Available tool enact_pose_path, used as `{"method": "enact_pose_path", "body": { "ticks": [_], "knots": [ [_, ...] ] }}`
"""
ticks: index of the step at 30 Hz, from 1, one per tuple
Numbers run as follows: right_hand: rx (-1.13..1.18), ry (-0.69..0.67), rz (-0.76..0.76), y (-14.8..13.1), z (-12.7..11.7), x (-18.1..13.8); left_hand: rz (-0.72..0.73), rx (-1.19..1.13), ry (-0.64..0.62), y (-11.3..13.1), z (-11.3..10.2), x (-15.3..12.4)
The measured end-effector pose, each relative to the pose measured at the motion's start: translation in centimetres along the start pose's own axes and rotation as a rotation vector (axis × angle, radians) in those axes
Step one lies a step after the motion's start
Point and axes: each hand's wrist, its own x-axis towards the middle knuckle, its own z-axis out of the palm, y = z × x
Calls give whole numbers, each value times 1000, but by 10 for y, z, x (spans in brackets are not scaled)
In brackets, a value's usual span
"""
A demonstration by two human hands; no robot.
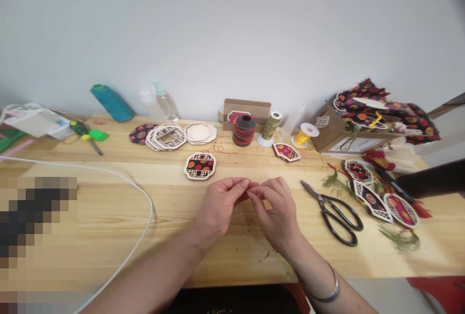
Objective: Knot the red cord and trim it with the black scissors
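Over the table (174, 212), the left hand (220, 207) and right hand (276, 210) meet at the fingertips. Scissors (321, 198) lie nearer the front edge; a spool of red thread (243, 132) stands near the back edge.

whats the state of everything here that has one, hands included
Left hand, thumb and forefinger pinched together
Right hand, also pinched; anything held is too small to tell
Scissors, lying with blades shut
Small cardboard box, open
Large cardboard box, open, filled above its rim
Red thread spool, upright, loose strand beside it
Pump bottle, standing upright
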Motion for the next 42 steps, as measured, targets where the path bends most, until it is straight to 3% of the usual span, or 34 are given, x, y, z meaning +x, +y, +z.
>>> {"method": "enact_pose_path", "body": {
  "ticks": [16,21,25,28,32,42],
  "knots": [
    [48,-82,5,-3,-4,-1,97,39,17,-1,-1,3],
    [257,-17,252,1,-11,4,156,185,4,-1,-2,0],
    [640,-143,558,4,-10,8,201,330,-68,-1,-2,-3],
    [838,-129,692,4,-7,9,188,366,-109,-1,-2,-4],
    [855,-42,720,5,-6,8,159,376,-118,-3,-2,-4],
    [766,-33,714,6,-9,10,85,356,-142,-1,-1,-5]
  ]
}}
